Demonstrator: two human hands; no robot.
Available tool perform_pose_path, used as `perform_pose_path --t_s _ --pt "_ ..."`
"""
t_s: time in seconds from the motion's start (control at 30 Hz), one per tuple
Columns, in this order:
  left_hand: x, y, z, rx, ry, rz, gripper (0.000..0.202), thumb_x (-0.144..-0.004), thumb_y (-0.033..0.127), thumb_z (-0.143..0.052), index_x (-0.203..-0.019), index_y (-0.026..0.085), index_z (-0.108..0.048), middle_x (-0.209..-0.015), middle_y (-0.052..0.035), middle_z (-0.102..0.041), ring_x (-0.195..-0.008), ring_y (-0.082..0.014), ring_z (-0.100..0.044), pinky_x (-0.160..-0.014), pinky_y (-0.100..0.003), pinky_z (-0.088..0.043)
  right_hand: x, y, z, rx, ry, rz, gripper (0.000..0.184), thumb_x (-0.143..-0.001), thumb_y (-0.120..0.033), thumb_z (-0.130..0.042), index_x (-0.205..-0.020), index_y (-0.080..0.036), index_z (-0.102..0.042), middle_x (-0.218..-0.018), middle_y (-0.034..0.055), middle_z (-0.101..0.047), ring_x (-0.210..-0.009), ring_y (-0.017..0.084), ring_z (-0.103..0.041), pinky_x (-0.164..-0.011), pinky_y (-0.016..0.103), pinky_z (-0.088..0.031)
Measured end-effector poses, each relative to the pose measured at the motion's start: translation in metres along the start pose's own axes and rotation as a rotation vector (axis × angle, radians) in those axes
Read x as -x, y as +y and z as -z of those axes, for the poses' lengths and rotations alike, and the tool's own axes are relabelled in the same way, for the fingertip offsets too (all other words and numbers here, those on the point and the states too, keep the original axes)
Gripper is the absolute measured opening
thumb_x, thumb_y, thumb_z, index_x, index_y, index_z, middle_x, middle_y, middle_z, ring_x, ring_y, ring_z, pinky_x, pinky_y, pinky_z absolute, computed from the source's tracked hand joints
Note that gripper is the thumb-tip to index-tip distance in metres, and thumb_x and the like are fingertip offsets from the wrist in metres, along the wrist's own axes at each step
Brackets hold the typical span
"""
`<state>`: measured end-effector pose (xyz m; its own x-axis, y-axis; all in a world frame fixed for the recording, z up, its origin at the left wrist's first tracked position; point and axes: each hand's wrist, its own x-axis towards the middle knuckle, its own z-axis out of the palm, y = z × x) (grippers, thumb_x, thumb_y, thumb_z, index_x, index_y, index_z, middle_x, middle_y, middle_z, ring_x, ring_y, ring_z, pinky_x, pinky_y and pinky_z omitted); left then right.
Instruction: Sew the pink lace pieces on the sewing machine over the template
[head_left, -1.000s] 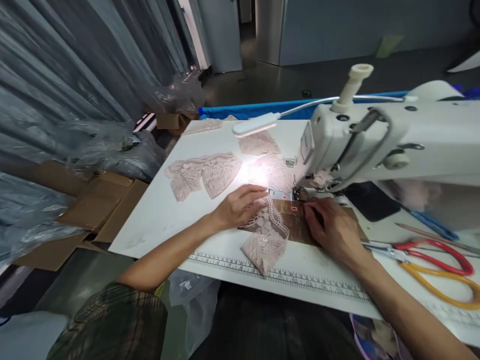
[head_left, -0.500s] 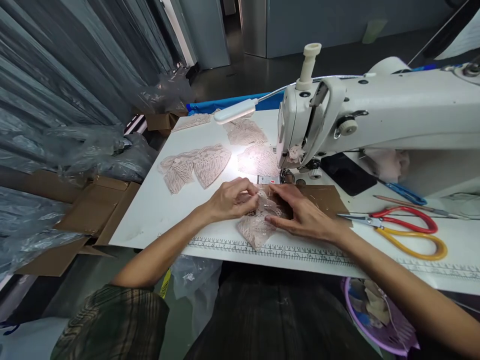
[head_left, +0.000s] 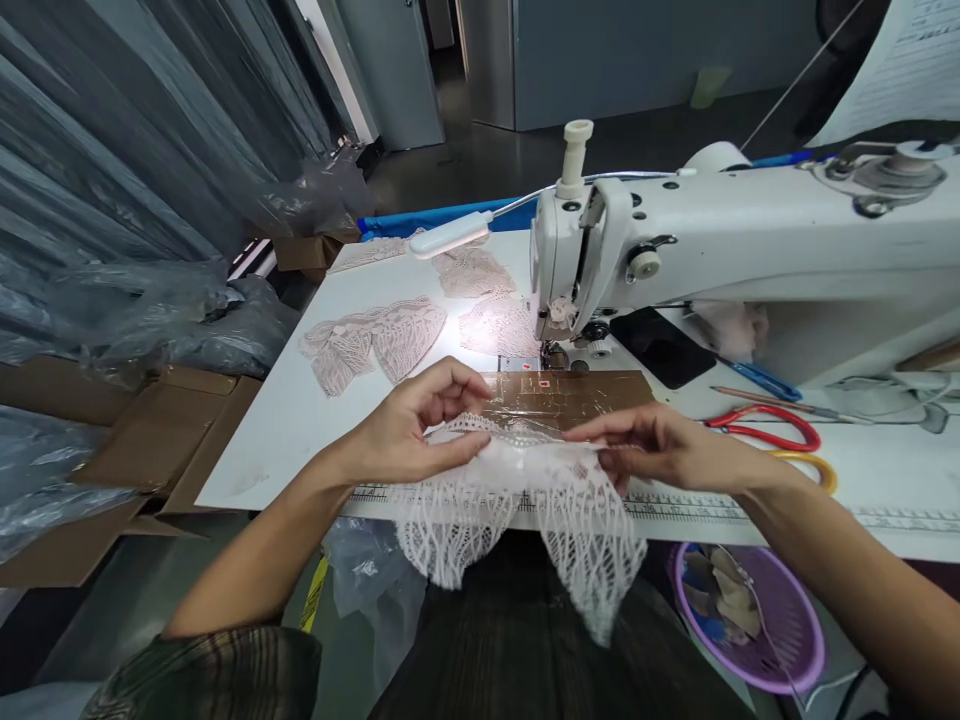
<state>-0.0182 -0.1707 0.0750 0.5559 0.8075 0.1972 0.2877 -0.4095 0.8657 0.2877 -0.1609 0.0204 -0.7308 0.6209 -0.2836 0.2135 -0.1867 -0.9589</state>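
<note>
A pale lace piece (head_left: pixel 517 480) is stretched between my hands, its two scalloped flaps hanging over the table's front edge. My left hand (head_left: pixel 420 425) pinches its left end, thumb along the near side. At the right end, my right hand (head_left: pixel 652 445) holds the upper edge between thumb and fingers. Just beyond the lace lies a brown taped plate (head_left: pixel 577 395) at the foot of the sewing machine (head_left: pixel 645 240). Another lace piece (head_left: pixel 375 340) lies flat to the left, and a brightly lit lace piece (head_left: pixel 499 325) rests beside the needle area.
Red-and-yellow-handled scissors (head_left: pixel 780 425), a blue thread snipper (head_left: pixel 765 380) and a black phone-like slab (head_left: pixel 664 345) lie to the right. A lamp (head_left: pixel 450 235) hangs over the table (head_left: pixel 277 430). Below are a purple basket (head_left: pixel 806 640) of scraps and, leftward, a cardboard box (head_left: pixel 161 425).
The bunched lace has been lifted toward me and spread out, so its flaps now hang down. My hands have moved apart, the right one shifting rightward. The view has shifted slightly.
</note>
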Motion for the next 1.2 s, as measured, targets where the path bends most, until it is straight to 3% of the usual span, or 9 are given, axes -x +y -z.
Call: perform_pose_path --t_s 0.17,0.27,0.37,0.47,0.6,0.77,0.87,1.07,1.2 --pt "-0.036 -0.052 0.000 -0.290 -0.067 0.112 0.036 -0.091 0.032 -0.061 -0.121 0.017 -0.050 -0.105 -0.0058 -0.063 -0.068 -0.0099 -0.060 -0.060 -0.024 -0.050 -0.030 -0.002 0.025 0.338 0.419 -0.085 0.027 -0.084 -0.034 -0.060 -0.101 -0.018 -0.074 -0.075 0.0042 -0.069 -0.065 0.015 -0.063 -0.058 0.025 -0.048" --pt "-0.050 -0.081 0.000 -0.637 0.019 0.036 0.032 -0.092 0.033 -0.060 -0.118 0.016 -0.052 -0.102 -0.0063 -0.064 -0.064 -0.0111 -0.058 -0.058 -0.025 -0.046 -0.044 -0.007 0.032 0.651 0.602 -0.123 0.018 -0.080 -0.025 -0.059 -0.087 -0.019 -0.074 -0.070 0.0033 -0.068 -0.064 0.016 -0.060 -0.057 0.026 -0.041" --pt "-0.053 -0.098 -0.001 -0.875 0.168 -0.084 0.023 -0.095 0.027 -0.054 -0.115 0.015 -0.055 -0.103 -0.0095 -0.063 -0.075 -0.0162 -0.061 -0.058 -0.027 -0.046 -0.047 -0.012 0.036 0.806 0.686 -0.170 0.014 -0.078 -0.026 -0.061 -0.081 -0.020 -0.072 -0.064 0.0026 -0.064 -0.060 0.016 -0.055 -0.054 0.026 -0.035" --pt "-0.049 -0.101 -0.008 -0.932 0.220 -0.283 0.017 -0.097 0.027 -0.053 -0.106 0.014 -0.059 -0.103 -0.0106 -0.064 -0.083 -0.0191 -0.062 -0.065 -0.031 -0.051 -0.046 -0.012 0.037 0.839 0.704 -0.166 0.015 -0.079 -0.033 -0.064 -0.074 -0.020 -0.069 -0.057 0.0017 -0.058 -0.056 0.015 -0.051 -0.052 0.026 -0.032" --pt "-0.041 -0.090 -0.028 -0.837 0.021 -0.370 0.029 -0.099 0.039 -0.051 -0.105 0.013 -0.062 -0.101 -0.0096 -0.068 -0.084 -0.0188 -0.063 -0.070 -0.034 -0.052 -0.046 -0.005 0.035 0.815 0.784 -0.108 0.023 -0.081 -0.041 -0.065 -0.072 -0.020 -0.066 -0.056 0.0005 -0.053 -0.057 0.016 -0.050 -0.053 0.027 -0.031" --pt "-0.038 -0.086 -0.035 -0.887 -0.134 -0.336 0.040 -0.101 0.042 -0.048 -0.125 0.012 -0.057 -0.129 -0.0159 -0.062 -0.107 -0.0281 -0.062 -0.084 -0.044 -0.051 -0.043 0.006 0.029 0.240 0.635 0.055 0.034 -0.080 -0.053 -0.065 -0.078 -0.019 -0.066 -0.067 0.0008 -0.060 -0.060 0.014 -0.052 -0.053 0.027 -0.037" --pt "-0.038 -0.091 -0.032 -0.861 -0.150 -0.350 0.040 -0.102 0.040 -0.046 -0.127 0.012 -0.056 -0.133 -0.0162 -0.060 -0.114 -0.0283 -0.059 -0.091 -0.045 -0.049 -0.043 0.011 0.026 0.083 0.655 0.064 0.036 -0.078 -0.054 -0.068 -0.082 -0.018 -0.067 -0.070 0.0008 -0.062 -0.059 0.013 -0.053 -0.054 0.027 -0.039" --pt "-0.038 -0.098 -0.033 -0.883 -0.148 -0.269 0.045 -0.103 0.044 -0.040 -0.137 0.015 -0.050 -0.148 -0.0145 -0.049 -0.132 -0.0297 -0.050 -0.107 -0.052 -0.041 -0.055 0.023 0.022 0.268 0.930 0.151 0.028 -0.085 -0.047 -0.061 -0.087 -0.019 -0.065 -0.069 -0.0004 -0.059 -0.062 0.014 -0.050 -0.057 0.026 -0.039" --pt "-0.037 -0.094 -0.043 -0.863 -0.081 -0.302 0.044 -0.103 0.037 -0.041 -0.136 0.009 -0.049 -0.144 -0.0206 -0.050 -0.134 -0.0330 -0.048 -0.110 -0.058 -0.039 -0.058 0.023 0.014 0.425 0.944 0.183 0.026 -0.088 -0.045 -0.055 -0.084 -0.020 -0.060 -0.067 -0.0002 -0.054 -0.063 0.015 -0.048 -0.057 0.026 -0.038"
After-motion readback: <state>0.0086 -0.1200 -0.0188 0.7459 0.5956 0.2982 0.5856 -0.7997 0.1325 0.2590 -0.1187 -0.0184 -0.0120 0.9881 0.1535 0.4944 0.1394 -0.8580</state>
